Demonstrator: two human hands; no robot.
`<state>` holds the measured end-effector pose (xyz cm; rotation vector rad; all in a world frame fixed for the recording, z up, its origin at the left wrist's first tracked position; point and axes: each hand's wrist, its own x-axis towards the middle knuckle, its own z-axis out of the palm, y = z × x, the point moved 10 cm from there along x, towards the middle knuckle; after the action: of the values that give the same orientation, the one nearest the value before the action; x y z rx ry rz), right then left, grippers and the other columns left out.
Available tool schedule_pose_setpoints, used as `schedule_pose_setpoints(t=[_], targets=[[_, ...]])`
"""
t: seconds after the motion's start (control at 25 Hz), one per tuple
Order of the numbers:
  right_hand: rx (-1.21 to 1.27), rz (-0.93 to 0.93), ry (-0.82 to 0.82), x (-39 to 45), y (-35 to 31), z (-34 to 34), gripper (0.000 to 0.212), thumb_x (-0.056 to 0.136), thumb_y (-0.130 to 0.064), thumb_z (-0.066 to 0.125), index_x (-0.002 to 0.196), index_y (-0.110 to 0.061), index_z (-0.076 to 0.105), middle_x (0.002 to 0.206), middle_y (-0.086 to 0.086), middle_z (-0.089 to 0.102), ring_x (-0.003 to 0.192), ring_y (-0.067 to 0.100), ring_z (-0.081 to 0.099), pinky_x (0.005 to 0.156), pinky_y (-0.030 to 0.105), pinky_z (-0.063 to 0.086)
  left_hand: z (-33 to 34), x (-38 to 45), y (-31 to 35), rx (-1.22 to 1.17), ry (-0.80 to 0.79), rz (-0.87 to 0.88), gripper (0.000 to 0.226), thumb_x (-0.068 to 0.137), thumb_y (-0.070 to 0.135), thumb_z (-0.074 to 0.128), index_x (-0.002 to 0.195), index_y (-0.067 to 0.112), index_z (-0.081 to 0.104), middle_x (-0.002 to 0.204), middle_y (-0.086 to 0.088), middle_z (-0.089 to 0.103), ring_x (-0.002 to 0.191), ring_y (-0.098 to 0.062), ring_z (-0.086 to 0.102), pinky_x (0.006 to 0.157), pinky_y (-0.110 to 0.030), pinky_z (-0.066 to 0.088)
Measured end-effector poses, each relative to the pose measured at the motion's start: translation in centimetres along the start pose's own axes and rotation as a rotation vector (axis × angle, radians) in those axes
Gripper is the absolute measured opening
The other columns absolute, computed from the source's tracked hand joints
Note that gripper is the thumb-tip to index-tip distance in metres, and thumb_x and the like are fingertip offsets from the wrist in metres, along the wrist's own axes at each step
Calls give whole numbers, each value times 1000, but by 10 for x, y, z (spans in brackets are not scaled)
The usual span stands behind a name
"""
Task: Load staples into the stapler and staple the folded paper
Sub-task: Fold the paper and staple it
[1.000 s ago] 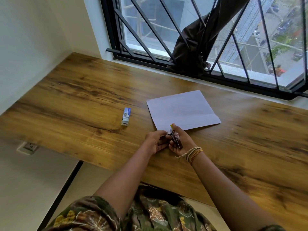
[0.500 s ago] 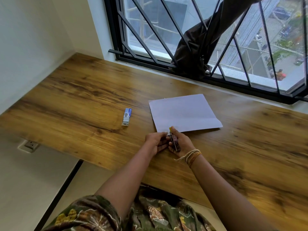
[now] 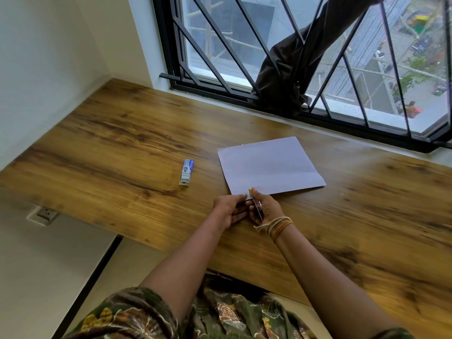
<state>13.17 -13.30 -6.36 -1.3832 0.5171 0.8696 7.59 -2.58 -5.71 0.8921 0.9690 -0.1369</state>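
A small dark stapler point(image 3: 257, 207) with a yellow tip stands on edge just in front of the folded white paper point(image 3: 267, 165). My right hand point(image 3: 267, 208) grips it from the right side. From the left, my left hand point(image 3: 228, 209) has its fingertips at the stapler; what they pinch is too small to tell. A blue and white staple box point(image 3: 187, 172), open with silver staples showing, lies on the wooden desk point(image 3: 122, 152) to the left of the paper.
A barred window point(image 3: 305, 57) runs along the desk's far edge, with dark cloth point(image 3: 286, 77) hanging through the bars onto the sill. White walls close the left side. A wall socket point(image 3: 45, 213) sits below the desk's front left edge.
Both hands stay together at the stapler with only slight finger movement. The view has shifted a little; paper and staple box lie where they were.
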Motion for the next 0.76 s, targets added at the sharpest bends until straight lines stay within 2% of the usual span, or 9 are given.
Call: schedule_pose_setpoints(t=[0.12, 0.24, 0.56, 0.76], targets=[[-1, -21, -109, -5, -2, 4, 47, 75, -48, 74, 97, -7, 67, 81, 4, 70, 61, 13, 62, 53, 25, 53, 0, 1, 0, 1, 5, 1, 6, 86, 13, 68, 84, 8, 65, 78, -7, 70, 68, -19, 67, 56, -29, 58], [38, 23, -202, -10, -3, 3, 57, 72, -57, 71, 103, -9, 64, 82, 2, 69, 60, 12, 63, 49, 23, 53, 2, 0, 0, -19, -8, -4, 6, 88, 11, 65, 83, 8, 64, 78, -7, 70, 65, -17, 68, 55, -28, 59], [0, 27, -163, -15, -10, -10, 51, 78, -55, 68, 106, -13, 61, 82, 1, 68, 57, 11, 62, 45, 22, 50, 5, -2, 0, -12, -37, -5, 6, 90, 9, 61, 84, 9, 62, 82, -8, 69, 71, -17, 68, 60, -29, 55], [-30, 33, -142, -13, -9, -10, 55, 75, -53, 71, 111, -12, 61, 83, 2, 68, 58, 11, 61, 43, 21, 49, 3, -1, 0, -15, -29, -5, 2, 89, 8, 63, 87, 8, 63, 84, -9, 69, 73, -19, 68, 61, -30, 55]])
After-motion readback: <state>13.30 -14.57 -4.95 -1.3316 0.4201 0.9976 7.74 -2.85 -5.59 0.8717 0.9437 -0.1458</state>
